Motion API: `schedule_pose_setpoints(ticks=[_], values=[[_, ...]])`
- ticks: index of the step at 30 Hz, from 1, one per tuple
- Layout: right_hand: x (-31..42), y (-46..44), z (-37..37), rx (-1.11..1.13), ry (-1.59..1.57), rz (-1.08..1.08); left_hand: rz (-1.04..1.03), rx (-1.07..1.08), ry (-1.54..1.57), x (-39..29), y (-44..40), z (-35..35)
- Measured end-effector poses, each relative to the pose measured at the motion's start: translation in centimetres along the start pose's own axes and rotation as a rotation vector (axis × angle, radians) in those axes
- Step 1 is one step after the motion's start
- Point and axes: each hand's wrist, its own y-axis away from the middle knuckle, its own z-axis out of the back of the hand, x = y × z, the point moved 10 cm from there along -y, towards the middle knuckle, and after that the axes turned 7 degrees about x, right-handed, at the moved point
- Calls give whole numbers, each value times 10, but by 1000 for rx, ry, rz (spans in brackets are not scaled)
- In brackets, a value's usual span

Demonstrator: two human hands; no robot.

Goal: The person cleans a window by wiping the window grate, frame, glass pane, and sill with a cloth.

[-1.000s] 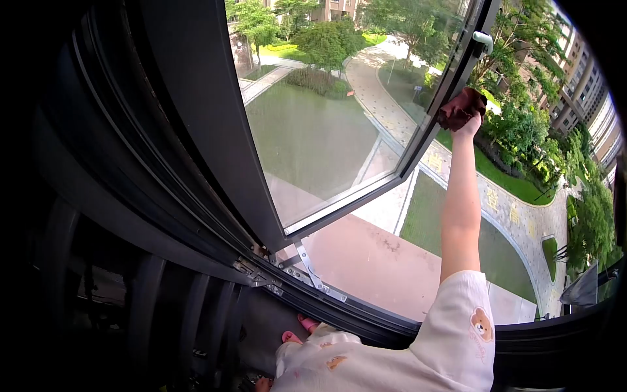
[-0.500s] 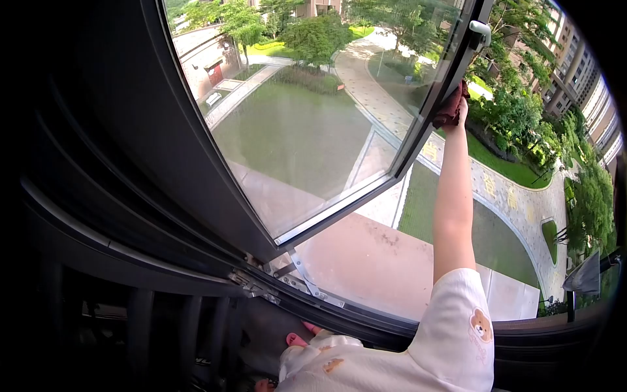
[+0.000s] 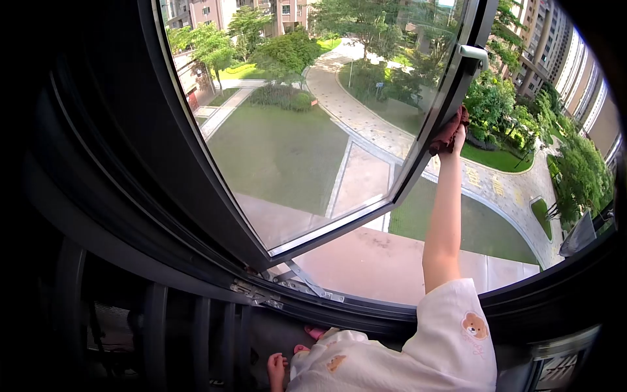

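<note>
My right arm stretches out through the window opening, and my right hand (image 3: 459,142) is closed on a dark red cloth (image 3: 449,132). The cloth lies against the outer edge of the open window sash (image 3: 426,151), below its white handle (image 3: 474,55). Low in the view, my left hand (image 3: 277,366) hangs beside my body. Its fingers are loosely bent and apart, with nothing seen in them.
A metal hinge arm (image 3: 307,281) joins the sash to the dark window frame (image 3: 372,312). Dark vertical bars (image 3: 157,336) stand at lower left. Far below outside are a paved path (image 3: 356,95), lawns and trees. Pink slippers (image 3: 315,332) show on my feet.
My right hand and the cloth have slid down along the sash edge, farther from the handle. The view has shifted, and more of my left hand shows.
</note>
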Motion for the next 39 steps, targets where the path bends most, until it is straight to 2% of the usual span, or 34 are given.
schedule_pose_setpoints(ticks=[2, 6, 8, 11, 14, 17, 26, 30, 36, 37, 39], values=[[16, 20, 4, 36, -1, -14, -358, 47, -124, -122, 0, -39], [58, 65, 0, -43, 40, 38, -993, -72, -542, -315, 48, -95], [78, 86, -5, -92, 42, 81, -1152, -114, -704, -375, 67, -119], [95, 109, -1, -141, 57, 101, -1263, -175, -859, -427, 71, -147], [111, 134, -16, -190, 58, 125, -1317, -197, -961, -445, 64, -169], [124, 151, -17, -211, 44, 137, -1364, -352, -1035, -444, 60, -176], [150, 192, -8, -274, 96, 223, -1353, -379, -1072, -438, 59, -168], [158, 205, -17, -124, 0, 245, -1371, -394, -1081, -436, 61, -166], [168, 212, -1, -289, 128, 348, -1347, -395, -1076, -437, 62, -163], [183, 225, -15, -409, 366, 397, -1339, -383, -1078, -438, 63, -163], [196, 253, -53, -517, 464, 490, -1316, -386, -1085, -437, 63, -161]])
